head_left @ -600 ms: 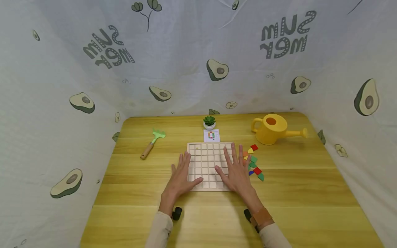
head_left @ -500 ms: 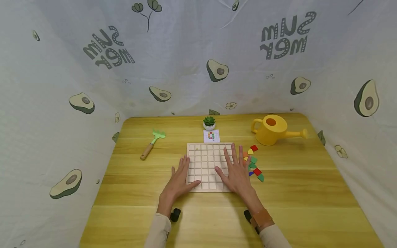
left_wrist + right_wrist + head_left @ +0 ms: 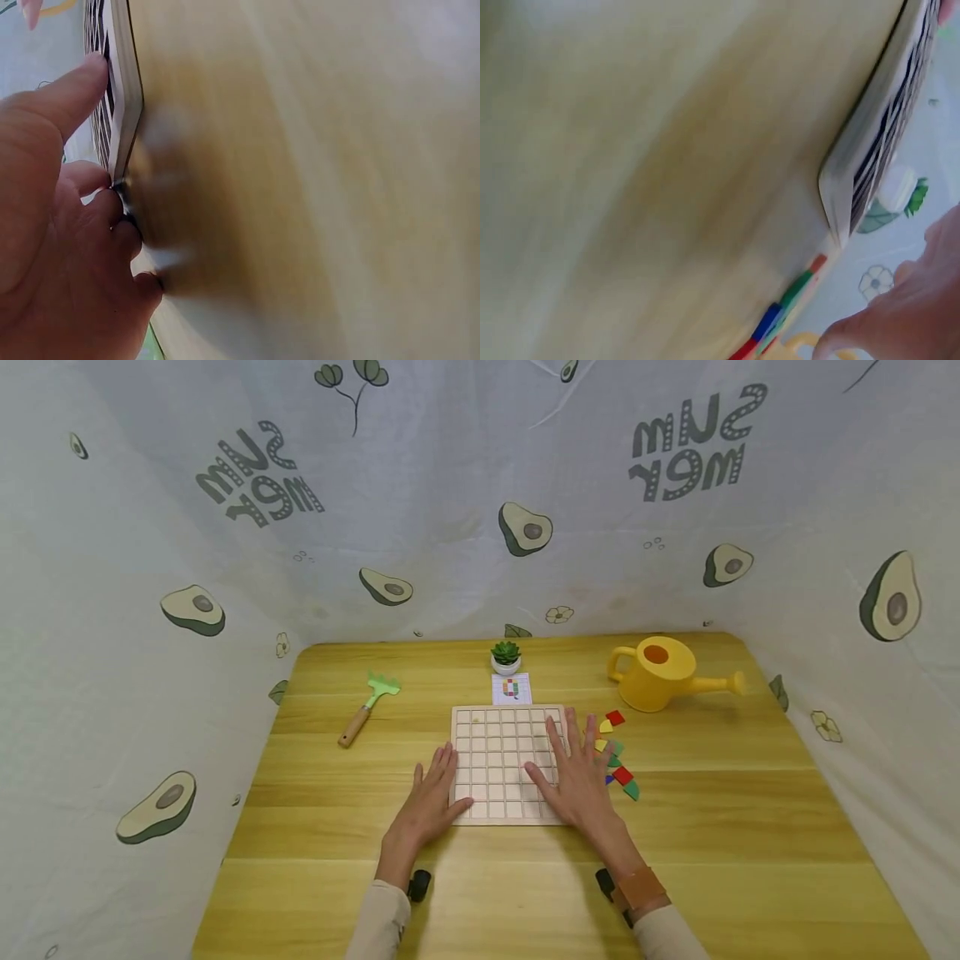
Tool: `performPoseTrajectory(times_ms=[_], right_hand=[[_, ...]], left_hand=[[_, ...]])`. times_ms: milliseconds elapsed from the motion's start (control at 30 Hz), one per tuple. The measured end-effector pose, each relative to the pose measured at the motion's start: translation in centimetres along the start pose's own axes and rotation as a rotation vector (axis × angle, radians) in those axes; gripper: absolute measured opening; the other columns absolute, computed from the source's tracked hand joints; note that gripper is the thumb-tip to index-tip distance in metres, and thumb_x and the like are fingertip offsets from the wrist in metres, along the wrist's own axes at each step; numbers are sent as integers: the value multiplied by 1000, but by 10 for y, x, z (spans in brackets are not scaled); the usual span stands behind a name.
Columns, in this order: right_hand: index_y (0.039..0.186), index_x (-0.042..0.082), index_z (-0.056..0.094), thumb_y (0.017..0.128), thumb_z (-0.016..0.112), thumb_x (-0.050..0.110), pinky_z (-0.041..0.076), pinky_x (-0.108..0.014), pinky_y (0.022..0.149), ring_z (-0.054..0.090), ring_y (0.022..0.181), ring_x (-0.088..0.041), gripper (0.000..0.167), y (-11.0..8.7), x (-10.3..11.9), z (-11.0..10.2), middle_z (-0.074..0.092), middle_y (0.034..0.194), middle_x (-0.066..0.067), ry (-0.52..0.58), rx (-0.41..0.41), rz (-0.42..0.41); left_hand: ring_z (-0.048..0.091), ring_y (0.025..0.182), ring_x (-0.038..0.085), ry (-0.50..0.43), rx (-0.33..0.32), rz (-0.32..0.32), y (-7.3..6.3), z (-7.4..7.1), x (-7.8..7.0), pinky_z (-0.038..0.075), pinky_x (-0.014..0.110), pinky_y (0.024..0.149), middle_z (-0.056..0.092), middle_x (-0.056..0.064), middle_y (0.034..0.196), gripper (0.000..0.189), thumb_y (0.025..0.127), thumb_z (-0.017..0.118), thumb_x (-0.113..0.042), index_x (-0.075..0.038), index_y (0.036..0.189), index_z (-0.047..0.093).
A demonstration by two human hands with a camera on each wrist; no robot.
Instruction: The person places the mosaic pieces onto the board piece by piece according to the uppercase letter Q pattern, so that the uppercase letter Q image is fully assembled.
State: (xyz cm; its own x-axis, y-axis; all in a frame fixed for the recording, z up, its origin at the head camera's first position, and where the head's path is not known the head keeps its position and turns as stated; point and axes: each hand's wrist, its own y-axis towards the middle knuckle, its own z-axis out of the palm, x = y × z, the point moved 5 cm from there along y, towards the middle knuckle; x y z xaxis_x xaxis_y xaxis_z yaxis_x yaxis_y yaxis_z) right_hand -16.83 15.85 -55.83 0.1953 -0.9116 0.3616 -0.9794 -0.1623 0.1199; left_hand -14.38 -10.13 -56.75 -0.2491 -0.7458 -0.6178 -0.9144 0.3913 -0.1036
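A pale wooden grid board (image 3: 491, 768) lies flat on the table, its squares bare apart from a small yellowish mark near the top left. My left hand (image 3: 426, 806) is at the board's left edge, fingers extended along it and thumb over the near left corner; in the left wrist view the thumb tip (image 3: 96, 64) is at the board's rim. My right hand (image 3: 585, 789) spreads its fingers over the right side, holding nothing. Partly behind it lie coloured tiles: a red square (image 3: 623, 776), a green quarter-round (image 3: 632, 789) and several others.
Beyond the board, a card with a coloured tile pattern (image 3: 511, 690) lies in front of a small potted succulent (image 3: 506, 657). A yellow watering can (image 3: 654, 675) stands at the back right. A green hand rake (image 3: 367, 710) with a wooden handle lies at left.
My left hand has slid slightly left and toward me, its thumb drawing back toward the board's edge. My right hand has shifted a little to the right. The board stays nearly in place.
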Motion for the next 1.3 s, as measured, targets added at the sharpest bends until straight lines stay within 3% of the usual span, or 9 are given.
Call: performPoseTrajectory(times_ms=[167,333,433,533,600,767,1067,1300], right_hand=[[174,13,20,105,59,58,7,-91,116,-13,164,-50,91,4,-8,-13,-9,181,-17,68,17,20],[162,-1,44,103,72,28,29,-79,120,29,156,-56,71,12,-22,-38,25,173,-31,134,-95,-59],[145,-9,61,96,78,7,48,-72,109,52,138,-56,54,17,-35,-54,51,155,-35,158,-208,-147],[131,-11,69,91,82,-3,59,-65,93,63,121,-53,43,24,-53,-64,65,134,-32,165,-246,-180],[128,-11,71,92,82,-5,62,-61,87,65,114,-48,38,30,-66,-67,68,125,-28,163,-209,-172],[122,-10,74,93,80,-7,60,-56,86,61,101,-40,30,44,-90,-67,65,113,-23,170,-84,-143],[111,-10,79,89,82,-8,56,-52,82,58,90,-34,22,57,-104,-63,64,100,-18,140,21,-224],[107,-11,79,91,81,-7,55,-50,81,57,89,-32,17,62,-112,-59,61,99,-17,160,84,-200]], left_hand=[[12,167,38,26,6,-6,0,-1,2,7,68,132,12,20,179,84,108,67,-30,6,169,21],[13,167,35,49,13,-14,0,-2,4,9,64,133,13,17,180,83,109,66,-32,3,169,22],[14,167,33,44,4,-15,0,-3,5,9,63,133,14,16,180,82,108,67,-32,2,169,24],[14,167,34,31,-7,-7,0,-3,6,10,64,133,15,16,180,82,108,68,-32,3,169,25],[14,167,34,27,-10,-3,0,-4,6,9,64,133,16,16,180,82,108,68,-31,3,169,25],[16,166,35,16,-25,8,1,-4,8,10,66,132,17,17,179,83,106,69,-31,3,169,26],[12,167,32,-9,-33,8,1,2,15,8,63,133,15,12,180,84,106,70,-33,-1,170,26],[15,166,37,-8,-28,19,-1,-4,8,10,67,131,18,18,179,83,105,71,-28,4,168,27]])
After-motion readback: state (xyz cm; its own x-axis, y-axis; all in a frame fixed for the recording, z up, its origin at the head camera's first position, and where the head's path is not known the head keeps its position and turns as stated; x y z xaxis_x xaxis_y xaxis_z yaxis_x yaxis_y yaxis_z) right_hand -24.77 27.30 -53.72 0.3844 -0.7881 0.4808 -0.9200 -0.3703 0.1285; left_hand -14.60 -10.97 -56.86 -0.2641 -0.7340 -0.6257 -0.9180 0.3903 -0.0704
